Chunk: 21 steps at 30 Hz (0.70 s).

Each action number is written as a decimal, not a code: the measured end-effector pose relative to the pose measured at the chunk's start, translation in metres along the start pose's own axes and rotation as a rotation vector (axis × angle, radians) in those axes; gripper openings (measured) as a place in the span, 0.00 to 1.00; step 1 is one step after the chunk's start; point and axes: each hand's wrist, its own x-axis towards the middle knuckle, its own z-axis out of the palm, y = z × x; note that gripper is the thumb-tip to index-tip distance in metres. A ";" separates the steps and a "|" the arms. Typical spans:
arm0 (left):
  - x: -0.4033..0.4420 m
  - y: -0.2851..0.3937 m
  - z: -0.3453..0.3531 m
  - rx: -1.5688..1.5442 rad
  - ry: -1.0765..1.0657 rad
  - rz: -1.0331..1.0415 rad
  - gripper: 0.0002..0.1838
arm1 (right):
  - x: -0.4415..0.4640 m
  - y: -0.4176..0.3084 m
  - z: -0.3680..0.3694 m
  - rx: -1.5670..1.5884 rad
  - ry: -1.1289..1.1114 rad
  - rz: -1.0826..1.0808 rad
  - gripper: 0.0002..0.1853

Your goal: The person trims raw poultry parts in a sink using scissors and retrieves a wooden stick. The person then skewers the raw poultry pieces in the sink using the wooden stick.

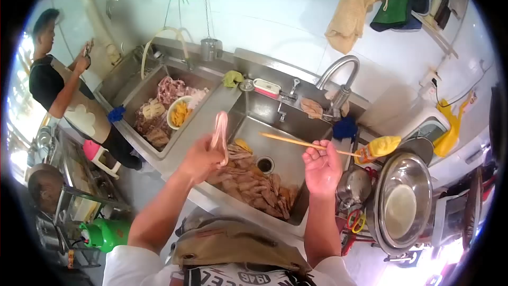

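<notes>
My left hand (200,160) is closed around a pink, looped strip of raw meat (220,132), holding it up above the sink's left edge. Between the fingers of my right hand (323,168) lies a long wooden stick (286,139), its thin end pointing left over the basin. The palm of that hand faces up. Below both hands, a steel sink (296,153) holds a heap of brownish raw meat pieces (254,188) on its near side. A round drain (265,164) shows beside the heap.
Left of this sink, a second basin holds more raw meat (172,90) and a white bowl of yellow pieces (181,112). A curved faucet (344,82) rises behind. Nested steel bowls (405,201) stand right, near a yellow packet (378,148). Another person (66,85) stands at left.
</notes>
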 end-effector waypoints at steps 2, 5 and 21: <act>-0.008 0.010 -0.002 0.012 -0.071 0.053 0.20 | -0.011 0.000 0.012 -0.008 -0.029 -0.021 0.12; -0.011 0.013 -0.005 0.010 -0.064 0.147 0.25 | -0.027 0.003 0.029 -0.073 -0.021 -0.057 0.13; 0.040 0.017 -0.131 -0.451 -0.335 -0.008 0.29 | 0.015 0.130 0.058 -0.985 0.398 0.153 0.16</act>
